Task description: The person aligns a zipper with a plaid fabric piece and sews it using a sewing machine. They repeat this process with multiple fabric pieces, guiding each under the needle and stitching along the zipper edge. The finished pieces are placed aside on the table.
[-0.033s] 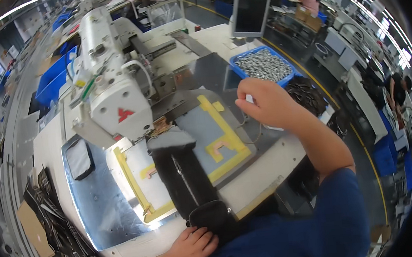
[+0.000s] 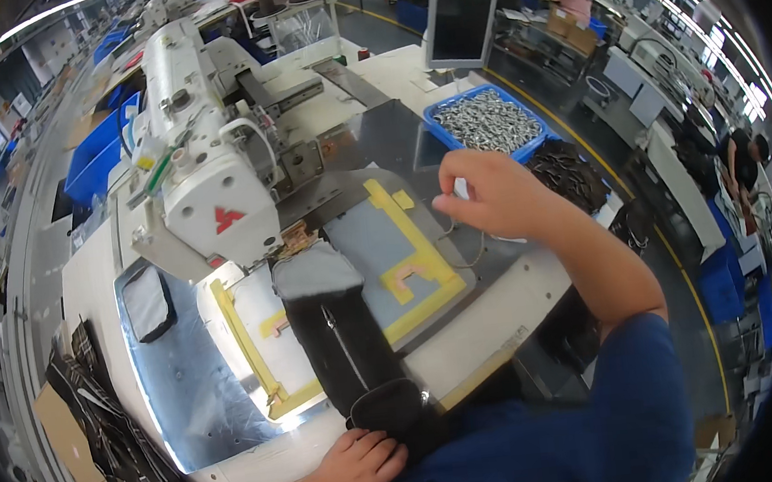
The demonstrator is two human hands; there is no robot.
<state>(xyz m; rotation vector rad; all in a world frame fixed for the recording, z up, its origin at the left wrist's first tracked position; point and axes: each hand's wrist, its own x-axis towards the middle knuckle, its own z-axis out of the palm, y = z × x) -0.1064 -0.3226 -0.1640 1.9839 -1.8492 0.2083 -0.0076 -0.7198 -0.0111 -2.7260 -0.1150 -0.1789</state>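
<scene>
A long black zippered bag [image 2: 357,351] lies across the yellow-taped plate [image 2: 437,290] of a white sewing machine [image 2: 219,197]. Its grey-lined far end [image 2: 317,271] sits just in front of the machine head. At the bag's near end my left hand [image 2: 363,463] is closed, its bent fingers pressed on the black fabric. Raised over the right side of the machine bed, my right hand [image 2: 501,195] has curled fingers. Something small and whitish shows at them, too small to name. A thin cord [image 2: 469,256] lies on the bed below that hand.
A blue basket of small metal parts [image 2: 488,122] stands beyond my right hand, with dark brown pieces [image 2: 568,177] beside it. A small grey-and-black piece [image 2: 148,303] lies on the metal plate at left. Plaid fabric [image 2: 117,434] hangs further left. A monitor [image 2: 460,25] stands behind.
</scene>
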